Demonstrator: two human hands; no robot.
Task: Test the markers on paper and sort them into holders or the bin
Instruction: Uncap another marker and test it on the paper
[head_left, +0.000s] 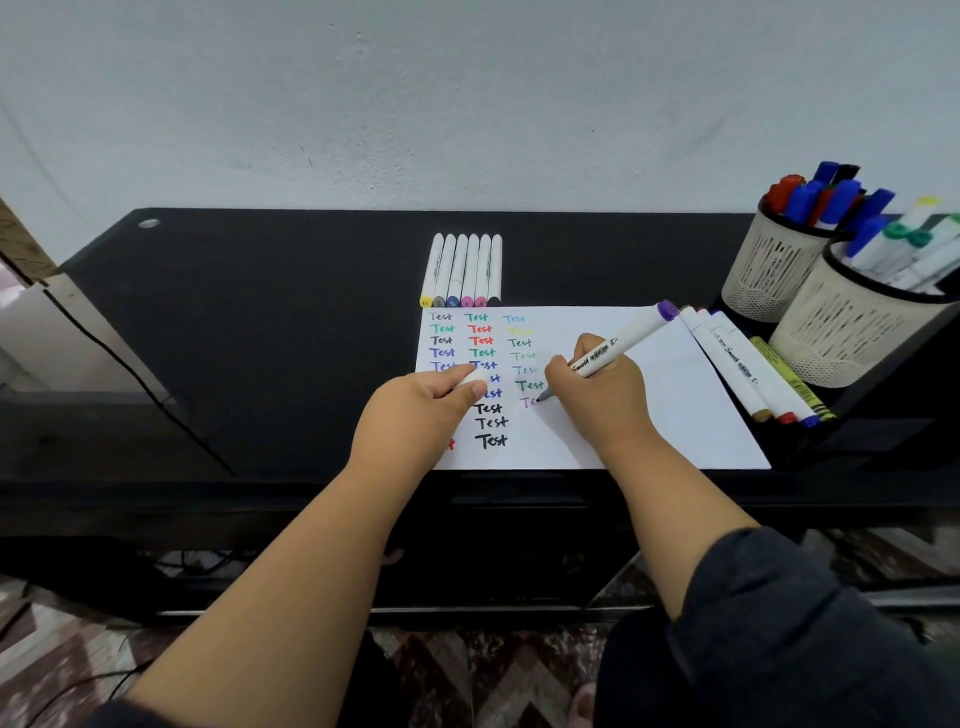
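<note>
Purple marker mid-word on the paper

The right hand (592, 384) grips the purple marker (621, 345) low on its barrel, tip on the paper (675, 395); the left hand (421, 405) pinches its white cap (470, 382). Light, stiff, probably slick plastic: best held near the tip

Left hand (423, 410) covers part of "Test" words on paper (649, 405); white object pinched in fingers blurred. Nearer holder (852, 332) cut by right edge.
</note>
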